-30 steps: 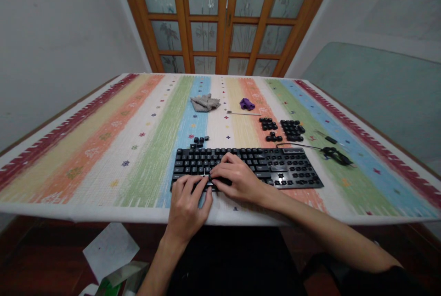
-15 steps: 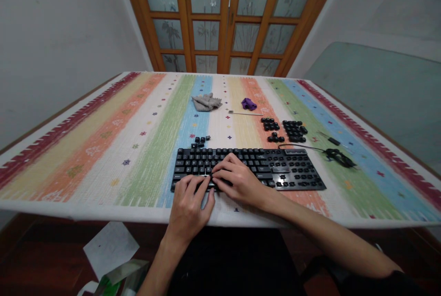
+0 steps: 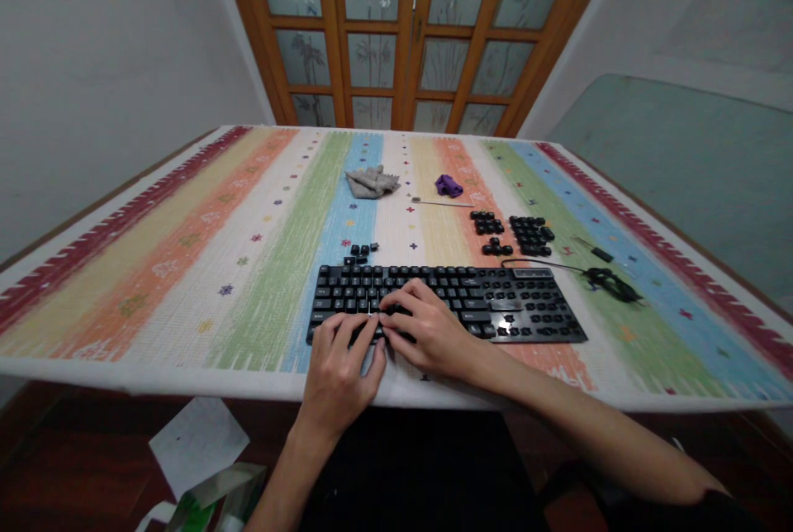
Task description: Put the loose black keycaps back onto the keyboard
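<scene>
A black computer keyboard (image 3: 471,305) lies along the near part of the table. Keycaps cover its left and middle sections, while the number pad on the right shows bare switches. My left hand (image 3: 340,354) rests over the lower left keys with its fingers stretched and apart, the thumb at the front edge. My right hand (image 3: 427,325) reaches in from the right, fingers bent and tips drawn together by my left index finger. Whatever lies between the right fingertips is hidden. Several loose keycaps (image 3: 359,253) sit just behind the keyboard's left part.
Behind the keyboard's right side lie groups of loose keycaps (image 3: 531,236), a coiled cable (image 3: 612,284) and a small dark-ended tool (image 3: 600,254). Farther back are a grey cloth (image 3: 372,182), a purple cloth (image 3: 449,186) and a thin rod (image 3: 443,202). The striped tablecloth (image 3: 260,268) covers the table.
The right fingers have shifted slightly over the same keys, close to the left index fingertip. My left hand stays almost still, and the keyboard has not moved.
</scene>
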Motion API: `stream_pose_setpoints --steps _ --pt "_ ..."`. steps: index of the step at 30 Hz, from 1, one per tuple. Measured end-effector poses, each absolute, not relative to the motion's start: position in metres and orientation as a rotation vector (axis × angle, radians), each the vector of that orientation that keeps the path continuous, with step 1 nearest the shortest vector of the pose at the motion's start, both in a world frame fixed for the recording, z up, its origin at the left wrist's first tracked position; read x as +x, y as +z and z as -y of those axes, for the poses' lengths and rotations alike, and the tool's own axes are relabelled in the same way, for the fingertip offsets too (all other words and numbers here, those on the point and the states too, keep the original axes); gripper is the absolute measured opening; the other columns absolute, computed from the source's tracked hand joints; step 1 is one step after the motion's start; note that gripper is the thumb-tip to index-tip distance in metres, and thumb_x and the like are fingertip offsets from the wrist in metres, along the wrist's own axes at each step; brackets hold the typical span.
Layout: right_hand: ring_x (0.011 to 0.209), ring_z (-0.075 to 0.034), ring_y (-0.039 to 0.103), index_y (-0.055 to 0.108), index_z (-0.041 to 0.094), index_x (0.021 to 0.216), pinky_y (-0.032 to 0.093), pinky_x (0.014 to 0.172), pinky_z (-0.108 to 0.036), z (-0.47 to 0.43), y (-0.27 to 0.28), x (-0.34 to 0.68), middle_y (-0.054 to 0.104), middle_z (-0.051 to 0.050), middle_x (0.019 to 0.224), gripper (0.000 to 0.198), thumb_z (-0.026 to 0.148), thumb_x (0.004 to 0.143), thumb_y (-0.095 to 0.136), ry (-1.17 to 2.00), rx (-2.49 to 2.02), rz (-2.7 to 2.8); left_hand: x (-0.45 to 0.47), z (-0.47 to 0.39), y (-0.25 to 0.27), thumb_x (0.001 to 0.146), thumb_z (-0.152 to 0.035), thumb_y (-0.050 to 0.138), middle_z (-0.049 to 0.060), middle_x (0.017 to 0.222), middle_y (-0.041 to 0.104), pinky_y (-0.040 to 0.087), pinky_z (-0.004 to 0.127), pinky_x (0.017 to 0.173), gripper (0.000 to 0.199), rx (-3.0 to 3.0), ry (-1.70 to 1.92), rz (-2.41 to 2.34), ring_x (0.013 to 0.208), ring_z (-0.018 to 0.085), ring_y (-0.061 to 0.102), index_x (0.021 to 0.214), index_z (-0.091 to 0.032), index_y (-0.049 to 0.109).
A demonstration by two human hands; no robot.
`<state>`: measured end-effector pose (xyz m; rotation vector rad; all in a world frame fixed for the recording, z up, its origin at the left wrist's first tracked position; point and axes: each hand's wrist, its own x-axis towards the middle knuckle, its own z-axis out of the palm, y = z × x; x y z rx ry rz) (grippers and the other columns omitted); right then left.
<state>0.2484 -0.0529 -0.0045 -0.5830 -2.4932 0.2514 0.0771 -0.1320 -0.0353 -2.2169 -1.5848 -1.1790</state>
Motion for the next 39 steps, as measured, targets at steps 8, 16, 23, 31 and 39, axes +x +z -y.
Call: stream_pose_setpoints --steps 8,16,23,31,39 --pt "0.094 -0.024 0.048 0.071 0.016 0.092 0.046 0.088 -0.043 0.055 -0.005 0.246 0.066 -0.010 0.100 0.021 0.025 0.097 0.052 0.275 -0.626 2.490 0.077 0.130 -0.035 0.089 -0.013 0.062 0.012 0.101 0.067 0.049 0.043 0.088 0.023 -2.264 -1.153 1.546 0.100 0.027 0.054 0.112 -0.010 0.067" --pt "0.107 -0.027 0.045 0.072 0.016 0.093 0.042 0.091 -0.046 0.056 -0.003 0.250 0.055 -0.014 0.113 0.020 0.028 0.095 0.056 0.219 -0.721 2.506 0.077 0.131 -0.036 0.089 -0.014 0.062 0.011 0.102 0.069 0.046 0.043 0.090 0.021 -2.242 -1.117 1.527 0.104 0.028 0.054 0.109 -0.011 0.068" --pt "0.106 -0.026 0.044 0.073 0.017 0.084 0.038 0.093 -0.044 0.047 0.005 0.245 0.055 -0.012 0.110 0.023 0.032 0.095 0.060 0.279 -0.748 2.586 0.077 0.130 -0.036 0.089 -0.013 0.062 0.011 0.101 0.069 0.045 0.043 0.090 0.020 -2.245 -1.110 1.503 0.104 0.029 0.054 0.108 -0.009 0.068" --pt "0.108 -0.026 0.045 0.074 0.018 0.077 0.039 0.095 -0.046 0.045 0.003 0.248 0.056 -0.011 0.112 0.026 0.030 0.095 0.060 0.392 -0.818 2.581 0.078 0.130 -0.037 0.090 -0.014 0.061 0.010 0.100 0.070 0.045 0.043 0.089 0.022 -2.241 -1.069 1.503 0.103 0.029 0.054 0.111 -0.010 0.068" --pt "0.100 -0.023 0.049 0.074 0.017 0.086 0.041 0.093 -0.041 0.015 0.017 0.234 0.063 -0.010 0.104 0.014 0.025 0.091 0.063 0.336 -0.680 2.475 0.077 0.131 -0.037 0.089 -0.013 0.063 0.011 0.102 0.068 0.047 0.043 0.092 0.024 -2.155 -1.187 1.528 0.103 0.028 0.054 0.112 -0.010 0.067"
